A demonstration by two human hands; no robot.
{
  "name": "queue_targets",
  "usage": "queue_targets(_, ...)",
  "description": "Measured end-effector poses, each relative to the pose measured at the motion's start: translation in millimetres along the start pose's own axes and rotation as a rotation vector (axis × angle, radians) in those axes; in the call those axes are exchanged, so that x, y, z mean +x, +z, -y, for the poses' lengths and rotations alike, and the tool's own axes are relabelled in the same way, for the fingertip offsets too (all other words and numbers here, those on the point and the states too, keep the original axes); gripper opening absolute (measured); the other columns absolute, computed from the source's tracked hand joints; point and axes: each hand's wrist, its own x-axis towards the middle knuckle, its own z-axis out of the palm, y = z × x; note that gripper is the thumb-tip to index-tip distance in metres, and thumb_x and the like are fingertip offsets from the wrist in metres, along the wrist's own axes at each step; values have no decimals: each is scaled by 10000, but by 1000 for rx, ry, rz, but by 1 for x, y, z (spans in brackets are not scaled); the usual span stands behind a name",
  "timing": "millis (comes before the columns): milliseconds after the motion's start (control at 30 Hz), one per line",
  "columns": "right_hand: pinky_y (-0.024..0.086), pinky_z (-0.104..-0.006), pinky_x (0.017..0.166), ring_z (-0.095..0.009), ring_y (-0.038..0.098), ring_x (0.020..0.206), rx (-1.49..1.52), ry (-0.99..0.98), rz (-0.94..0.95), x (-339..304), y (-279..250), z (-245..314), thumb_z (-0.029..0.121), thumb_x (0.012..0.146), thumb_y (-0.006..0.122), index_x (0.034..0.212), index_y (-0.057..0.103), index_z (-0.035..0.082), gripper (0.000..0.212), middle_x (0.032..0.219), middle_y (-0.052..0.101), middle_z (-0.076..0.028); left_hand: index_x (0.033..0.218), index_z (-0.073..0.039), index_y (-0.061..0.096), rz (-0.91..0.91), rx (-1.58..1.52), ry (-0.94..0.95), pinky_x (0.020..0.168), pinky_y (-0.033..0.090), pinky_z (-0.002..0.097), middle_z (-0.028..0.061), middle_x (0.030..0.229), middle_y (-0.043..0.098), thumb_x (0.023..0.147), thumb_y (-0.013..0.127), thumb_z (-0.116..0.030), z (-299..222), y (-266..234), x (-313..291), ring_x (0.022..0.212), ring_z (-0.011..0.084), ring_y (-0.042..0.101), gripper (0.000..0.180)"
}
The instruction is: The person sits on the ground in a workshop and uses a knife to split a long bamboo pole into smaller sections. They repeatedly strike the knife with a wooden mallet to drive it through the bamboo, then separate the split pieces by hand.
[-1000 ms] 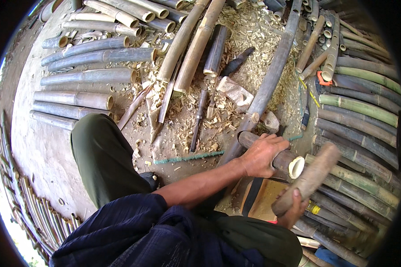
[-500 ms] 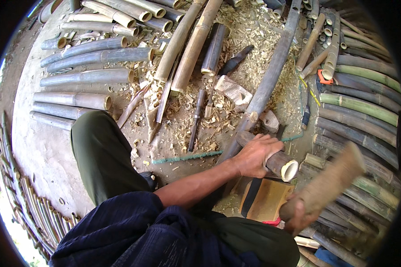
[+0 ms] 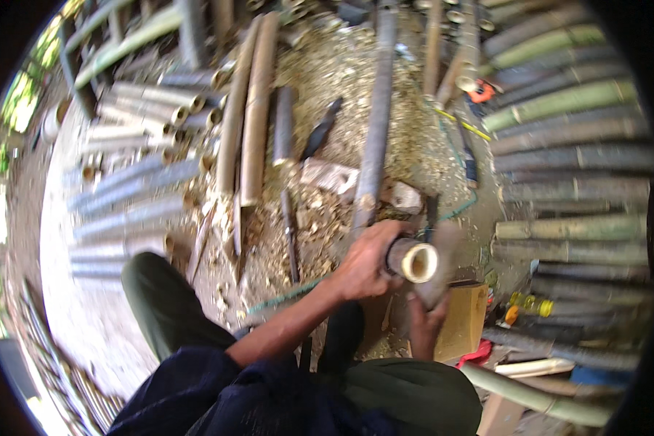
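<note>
My left hand (image 3: 373, 263) is wrapped round a short bamboo tube (image 3: 418, 262), whose pale, hollow cut end faces me. Just right of it, my right hand (image 3: 426, 321) grips a thick length of wood (image 3: 445, 260), blurred by motion and upright close beside the tube; whether they touch I cannot tell. Beyond my left hand, a long dark bamboo pole (image 3: 376, 123) runs away from me. Left of that pole, a chisel (image 3: 290, 236) lies among the shavings, near a pale wooden block (image 3: 330, 176).
Wood shavings (image 3: 327, 80) cover the middle ground. Cut bamboo lengths lie stacked at right (image 3: 574, 190) and at left (image 3: 131, 211). A dark knife-like tool (image 3: 322, 129), an orange tape measure (image 3: 481, 91) and a cardboard box (image 3: 463, 323) are close by.
The thick wood has swung from the lower right, inward and upright, to beside the tube. My left hand still holds the tube, whose open end now faces me more. The view has shifted.
</note>
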Motion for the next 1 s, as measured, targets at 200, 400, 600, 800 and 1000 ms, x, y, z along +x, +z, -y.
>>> queue_targets(200,439,-532,1051,-489,552,1216,-386,152,34,-63,39,-100,279,800,847,1452,387,-57,865,1324,534,-316,1306,-51,549,-13,12,-91,917,536,327,91,1136,664,732,912,-161,-48,5,9,1027,179,667,688)
queue_targets(400,457,-546,1008,-486,540,1170,-450,-58,4,-51,35,-69,192,836,785,1444,412,-11,742,1262,516,-283,1181,-26,630,-117,84,-47,874,559,345,109,1104,708,753,859,-58,-51,15,5,984,192,692,487)
queue_targets(600,457,-522,989,-472,537,1152,-257,-51,12,-36,24,-77,111,818,774,1403,458,4,673,1245,522,-270,1176,-20,626,-103,82,-201,1028,497,388,142,1157,692,677,874,-81,-63,9,4,1131,249,662,561)
queue_targets(800,464,-500,986,-439,558,1129,-103,-91,42,-10,18,-64,91,836,756,1355,486,6,591,1187,563,-230,1127,-49,642,101,129,-133,1045,478,433,123,1123,689,673,864,-102,-63,1,-8,1118,253,652,507)
queue_targets(1000,458,-492,1043,-407,545,1220,-52,-354,94,19,10,-28,215,736,880,1425,465,16,828,1302,555,-232,1098,-38,633,-80,30,-64,990,513,437,146,1053,691,677,846,-152,-67,1,8,1041,256,676,486)
